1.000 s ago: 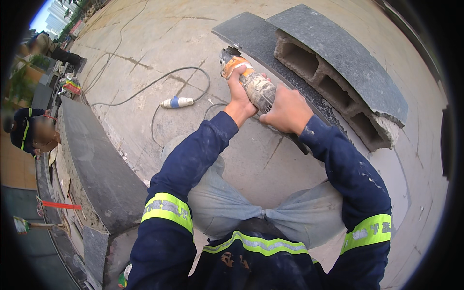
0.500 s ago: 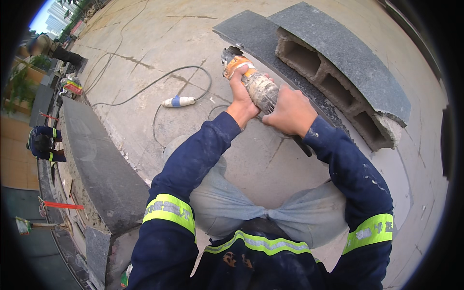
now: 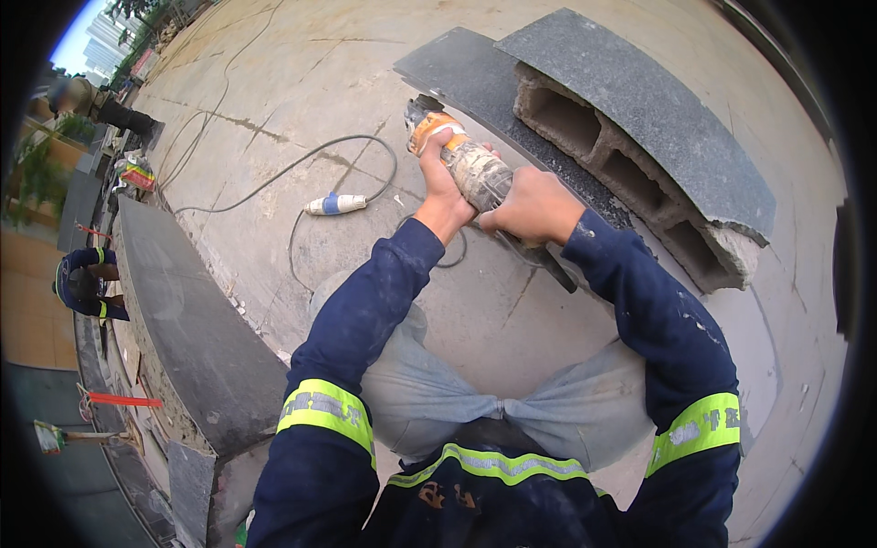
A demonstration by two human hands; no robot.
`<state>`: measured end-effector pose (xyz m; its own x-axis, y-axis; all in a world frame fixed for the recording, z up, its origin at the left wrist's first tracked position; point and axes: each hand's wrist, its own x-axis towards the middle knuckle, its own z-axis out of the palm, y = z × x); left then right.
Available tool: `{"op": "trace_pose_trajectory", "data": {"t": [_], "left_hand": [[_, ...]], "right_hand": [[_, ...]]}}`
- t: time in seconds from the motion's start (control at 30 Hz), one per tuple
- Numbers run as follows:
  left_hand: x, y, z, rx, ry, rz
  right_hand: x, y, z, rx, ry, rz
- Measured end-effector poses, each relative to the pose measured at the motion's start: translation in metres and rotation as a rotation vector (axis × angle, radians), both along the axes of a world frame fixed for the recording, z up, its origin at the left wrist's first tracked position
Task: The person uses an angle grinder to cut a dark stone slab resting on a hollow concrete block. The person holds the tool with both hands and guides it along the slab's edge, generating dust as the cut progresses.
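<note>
Both forearms, in dark blue sleeves (image 3: 361,301) w/ yellow-green bands, are angled inward from the lower edge, so the hands are brought together just above frame ctr. There the power tool (image 3: 477,175), grubby w/ an orange section near its head, is held at a slant, head pointed to upper L. By the L hand (image 3: 440,190) the tool's front half is cradled: fingers curled closed round the body from below, thumb laid along it. By the R hand (image 3: 539,205) the rear end is gripped, back of hand up, fingers bent closed.

In upper R, a hollow block (image 3: 604,140) is seen w/ 3 cells facing lower L, insides shaded; a top slab (image 3: 630,100), grey, is laid on it. A lower slab (image 3: 457,59) is seen btwn block & tool. In upper L, a colourful sack (image 3: 138,173) is set down; contents prob. can't be judged, too small & blurred. A pale connector (image 3: 334,205) w/ blue band is joined to the cable (image 3: 301,155), L of the tool.
</note>
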<state>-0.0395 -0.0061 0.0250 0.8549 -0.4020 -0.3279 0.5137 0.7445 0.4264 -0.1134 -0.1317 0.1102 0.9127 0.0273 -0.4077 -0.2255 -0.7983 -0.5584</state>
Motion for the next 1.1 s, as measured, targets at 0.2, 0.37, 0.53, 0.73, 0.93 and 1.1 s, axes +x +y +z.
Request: {"op": "trace_pose_trajectory", "data": {"t": [0.2, 0.37, 0.53, 0.73, 0.93, 1.1], "left_hand": [[0.007, 0.0, -0.001, 0.005, -0.026, 0.035], [0.016, 0.003, -0.004, 0.003, -0.013, 0.026], [0.024, 0.004, -0.009, 0.03, -0.024, 0.045], [0.031, 0.006, -0.013, 0.059, -0.011, 0.061], [0.027, 0.005, -0.012, 0.021, -0.022, 0.025], [0.019, 0.003, -0.006, -0.006, 0.011, 0.006]], "right_hand": [[0.011, 0.001, -0.016, -0.005, -0.06, -0.015], [0.02, 0.002, -0.014, 0.053, -0.008, 0.011], [0.027, 0.005, -0.022, 0.029, -0.051, -0.017], [0.034, 0.007, -0.023, 0.044, -0.045, 0.001], [0.028, 0.006, -0.023, 0.025, -0.045, -0.017], [0.02, 0.003, -0.017, 0.023, -0.055, 0.012]]}}
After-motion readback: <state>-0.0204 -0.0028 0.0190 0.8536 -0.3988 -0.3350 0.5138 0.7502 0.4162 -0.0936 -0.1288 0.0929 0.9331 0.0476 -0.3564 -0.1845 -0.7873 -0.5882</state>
